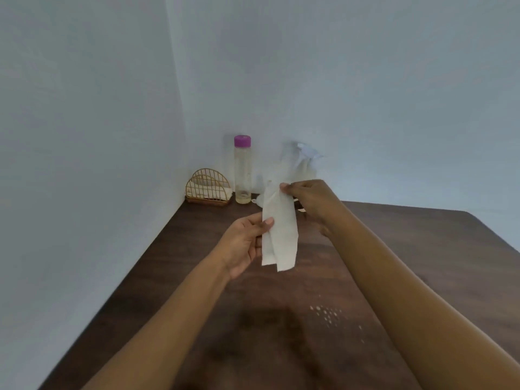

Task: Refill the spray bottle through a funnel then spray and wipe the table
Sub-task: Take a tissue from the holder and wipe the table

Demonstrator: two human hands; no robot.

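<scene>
Two bare arms reached out over the dark brown table [180, 263]. Near the front of the table, on the right side, lay a patch of small wet drops [328, 314].

Both hands held one white tissue [281, 237] up in the air above the middle of the table. The left hand [244, 246] pinched the tissue's left edge between thumb and fingers. The right hand [312, 201] was higher and pinched the top end with its fingertips. The tissue hung down long and folded, and it did not touch the table.

The spray bottle [305, 164] stood at the back of the table by the wall, just behind the right hand. It looked pale and blurry, so its parts were hard to make out. To its left stood a tall clear bottle [242, 175] with a purple cap [242, 141] and a little yellow liquid at the bottom. In the back left corner sat a gold wire rack [208, 190] with white napkins in it. Something small and white showed behind the tissue, but I could not tell what it was.
</scene>
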